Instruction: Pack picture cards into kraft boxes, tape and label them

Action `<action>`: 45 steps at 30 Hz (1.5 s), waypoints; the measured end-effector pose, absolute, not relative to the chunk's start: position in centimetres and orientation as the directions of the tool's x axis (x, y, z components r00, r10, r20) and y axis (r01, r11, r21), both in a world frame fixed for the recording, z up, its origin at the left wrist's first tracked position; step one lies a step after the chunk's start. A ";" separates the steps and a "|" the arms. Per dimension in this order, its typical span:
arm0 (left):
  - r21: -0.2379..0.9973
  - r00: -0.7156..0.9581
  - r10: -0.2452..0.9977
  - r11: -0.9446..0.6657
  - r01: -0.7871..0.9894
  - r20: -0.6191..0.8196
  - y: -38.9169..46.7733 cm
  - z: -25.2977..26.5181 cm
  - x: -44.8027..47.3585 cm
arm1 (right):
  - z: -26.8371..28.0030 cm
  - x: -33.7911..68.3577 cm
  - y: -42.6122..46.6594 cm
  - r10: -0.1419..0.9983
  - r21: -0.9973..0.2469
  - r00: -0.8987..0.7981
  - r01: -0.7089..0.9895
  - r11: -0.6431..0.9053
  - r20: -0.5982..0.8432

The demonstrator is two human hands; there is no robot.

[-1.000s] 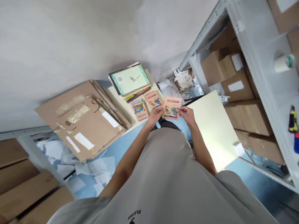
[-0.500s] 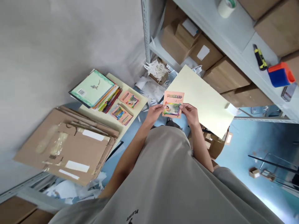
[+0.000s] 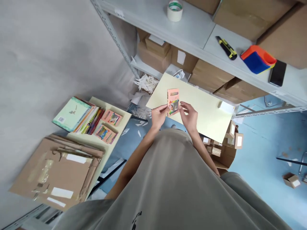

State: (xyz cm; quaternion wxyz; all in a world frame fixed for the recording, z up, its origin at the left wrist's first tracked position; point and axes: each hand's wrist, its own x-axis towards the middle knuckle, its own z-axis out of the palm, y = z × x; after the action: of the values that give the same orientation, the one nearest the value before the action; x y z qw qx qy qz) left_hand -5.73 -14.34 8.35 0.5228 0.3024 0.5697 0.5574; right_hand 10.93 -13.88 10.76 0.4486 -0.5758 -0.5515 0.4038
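Note:
A small pink book [image 3: 173, 94] with a rainbow-framed picture on its cover is held up in front of my body, tilted so that its left edge shows some thickness. My left hand [image 3: 158, 116] grips its lower left side, thumb on the cover. At the right edge is my right hand [image 3: 189, 115], its thumb and index fingertips at the book's edge in a loose pinch. Two pink books, one with a dog-free landscape-like picture [image 3: 105, 133] and one above it [image 3: 112, 118], lie on the side table [image 3: 123, 116] to the left.
Upright books [image 3: 90, 119] and stacked flattened cardboard [image 3: 59, 172] are on the side table. A cream table [image 3: 199, 111] stands ahead. The shelf [image 3: 192, 32] above carries a tape roll [image 3: 175, 12], a box cutter [image 3: 226, 48], an orange-and-blue holder [image 3: 257, 59] and a phone [image 3: 277, 72].
My view has swung, so the shelf and side table appear further left. The pink book has turned and now shows its left edge; my right hand's grip on it has loosened.

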 end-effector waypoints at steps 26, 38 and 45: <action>0.943 -0.161 0.934 0.295 -0.152 -0.318 -10.5 9.5 -0.1 | 6.5 20.3 -8.4 0.972 -0.973 -0.089 -0.053 -0.223 -0.218; 0.970 -0.006 0.972 0.235 -0.059 -0.235 -6.3 9.2 2.8 | 6.6 26.2 -7.8 0.987 -0.996 0.139 0.030 -0.086 -0.081; 0.987 0.189 0.973 0.145 -0.066 -0.131 0.9 11.8 10.5 | 8.7 33.1 -4.3 0.942 -0.985 0.322 0.166 0.043 0.096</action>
State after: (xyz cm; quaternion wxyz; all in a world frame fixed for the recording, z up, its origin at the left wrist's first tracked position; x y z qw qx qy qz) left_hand 10.52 0.88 11.77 0.5970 0.4879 0.4650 0.4351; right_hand 33.13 -4.30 8.73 0.5528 -0.5960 -0.4648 0.3509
